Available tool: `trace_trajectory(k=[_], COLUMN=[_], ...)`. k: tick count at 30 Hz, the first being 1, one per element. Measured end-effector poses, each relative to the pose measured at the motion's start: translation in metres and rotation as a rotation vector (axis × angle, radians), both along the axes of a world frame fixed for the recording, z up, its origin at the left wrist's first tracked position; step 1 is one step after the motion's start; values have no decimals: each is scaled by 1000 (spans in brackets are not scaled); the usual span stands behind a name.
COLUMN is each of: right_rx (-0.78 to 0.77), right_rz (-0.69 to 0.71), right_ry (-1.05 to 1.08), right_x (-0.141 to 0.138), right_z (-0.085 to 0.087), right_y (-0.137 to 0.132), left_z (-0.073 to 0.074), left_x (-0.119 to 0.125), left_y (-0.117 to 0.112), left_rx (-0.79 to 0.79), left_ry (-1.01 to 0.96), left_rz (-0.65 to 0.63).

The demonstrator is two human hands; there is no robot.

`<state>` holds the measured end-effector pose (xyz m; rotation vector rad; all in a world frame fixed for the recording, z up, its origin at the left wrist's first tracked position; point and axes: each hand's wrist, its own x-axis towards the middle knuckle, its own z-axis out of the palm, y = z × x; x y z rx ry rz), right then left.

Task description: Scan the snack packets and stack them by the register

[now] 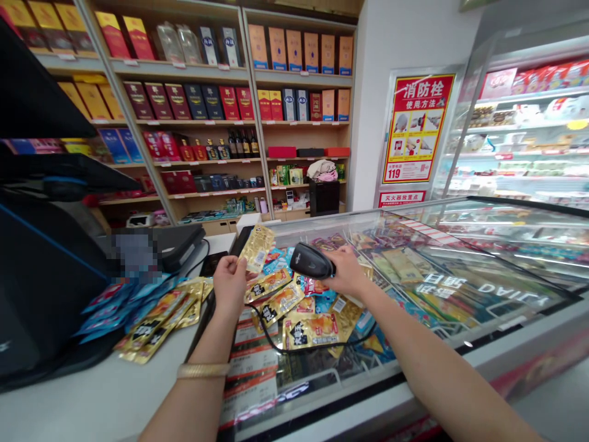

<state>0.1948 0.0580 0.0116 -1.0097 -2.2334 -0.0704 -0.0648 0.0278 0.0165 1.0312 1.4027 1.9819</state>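
Note:
Between the fingers of my left hand point(231, 283) is a gold snack packet point(257, 247), held up with its barcode side in view. My right hand point(347, 270) grips a black handheld barcode scanner point(311, 261), whose head points left toward that packet. A black cable point(304, 350) loops below the scanner. Under both hands, more gold packets point(309, 330) and some blue ones point(278, 264) lie in a loose pile on the freezer's glass top. To the left, gold packets point(159, 319) and blue packets point(108, 307) are heaped on the white counter.
The glass-topped freezer point(460, 341) stretches away to the right, with packaged goods inside. A black checkout machine point(41, 276) stands at the left on the white counter point(92, 399). Shelves of boxed bottles point(184, 101) line the back wall; a lit display cooler point(534, 123) is at right.

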Motion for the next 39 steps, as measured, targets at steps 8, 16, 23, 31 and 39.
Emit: trace_trajectory(k=[8,16,23,31,39], right_rx=[10,11,4,0,-26], right_rz=[-145,-195,-206,-214,-217], right_ry=[74,27,37,25,48], right_x=[20,24,24,24,23], right_z=[1,-2,-6,-5,-1], right_y=[12,16,19,18,16], left_z=[26,17,7,-2,4], left_x=[-52,-125,-131,-140,-121], left_y=[-38,-98,-113,-125,-105], left_rx=[-30,-191,-227,-390,-354], left_ry=[18,-38,-128,625,1050], left_rz=[220,429,419,586,667])
